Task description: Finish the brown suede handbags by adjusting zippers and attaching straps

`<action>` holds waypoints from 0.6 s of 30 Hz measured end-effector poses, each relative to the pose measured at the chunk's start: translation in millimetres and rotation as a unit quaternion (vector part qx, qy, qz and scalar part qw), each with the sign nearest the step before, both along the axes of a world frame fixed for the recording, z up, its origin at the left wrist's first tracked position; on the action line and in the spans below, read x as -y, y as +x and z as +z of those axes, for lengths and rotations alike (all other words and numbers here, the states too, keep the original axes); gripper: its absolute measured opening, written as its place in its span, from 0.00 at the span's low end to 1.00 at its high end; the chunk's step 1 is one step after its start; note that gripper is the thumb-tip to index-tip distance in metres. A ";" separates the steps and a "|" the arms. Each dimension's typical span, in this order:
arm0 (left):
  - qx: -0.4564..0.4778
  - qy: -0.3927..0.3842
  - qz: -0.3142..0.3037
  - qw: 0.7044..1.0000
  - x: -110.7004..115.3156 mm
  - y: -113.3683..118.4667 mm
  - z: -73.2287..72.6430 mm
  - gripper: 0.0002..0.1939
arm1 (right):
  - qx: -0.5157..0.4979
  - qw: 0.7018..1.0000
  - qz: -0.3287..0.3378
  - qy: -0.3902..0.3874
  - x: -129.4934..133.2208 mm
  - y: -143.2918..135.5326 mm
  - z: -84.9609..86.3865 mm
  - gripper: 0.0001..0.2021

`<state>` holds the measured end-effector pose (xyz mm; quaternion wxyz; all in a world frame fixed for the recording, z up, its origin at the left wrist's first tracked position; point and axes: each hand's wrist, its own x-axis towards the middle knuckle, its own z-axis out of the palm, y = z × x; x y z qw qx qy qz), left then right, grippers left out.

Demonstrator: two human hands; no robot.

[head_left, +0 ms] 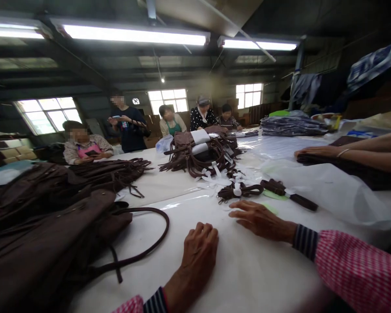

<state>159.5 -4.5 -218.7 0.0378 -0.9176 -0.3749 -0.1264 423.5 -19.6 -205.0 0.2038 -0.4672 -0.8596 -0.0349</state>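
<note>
On the white tabletop (247, 269), my left hand (200, 248) rests with its fingers curled under; nothing shows sticking out of it. My right hand (259, 219) lies open to the right, its fingers stretched toward the middle and holding nothing. Just beyond its fingertips is a bundled dark brown strap (239, 191) with a white wrap around it. Left of my left hand, a brown bag handle (163, 230) loops out from a heap of dark brown bags (52, 230). Another folded strap (299, 201) lies past my right hand.
Finished-looking brown bags (185, 150) with white wraps are piled mid-table. Clear plastic sheeting (339, 191) spreads at right, beside a co-worker's hand (319, 151) on dark fabric. Stacked packed goods (289, 124) stand at back right. Several people are around the table's far side.
</note>
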 end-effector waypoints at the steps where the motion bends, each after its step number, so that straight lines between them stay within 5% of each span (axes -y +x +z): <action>1: 0.001 -0.002 -0.003 1.000 0.0 -0.1 -0.6 0.09 | -0.023 1.000 -0.002 0.015 -3.5 6.5 4.6 0.13; 4: 0.008 -0.013 -0.033 0.999 0.2 -1.1 0.3 0.08 | -0.099 0.992 -0.073 0.040 -18.5 38.0 22.0 0.11; 9: 0.042 -0.034 -0.104 0.993 -1.4 -2.1 4.8 0.06 | -0.146 0.974 -0.166 -0.039 -15.6 86.9 39.9 0.13; 13: 0.026 -0.031 -0.123 0.992 -2.2 -2.3 4.9 0.15 | -0.084 0.985 -0.133 -0.066 40.0 73.1 34.0 0.15; 18: 0.002 -0.042 -0.154 0.987 -4.6 -7.3 -2.3 0.21 | 0.012 0.990 -0.074 -0.121 99.4 38.4 4.2 0.21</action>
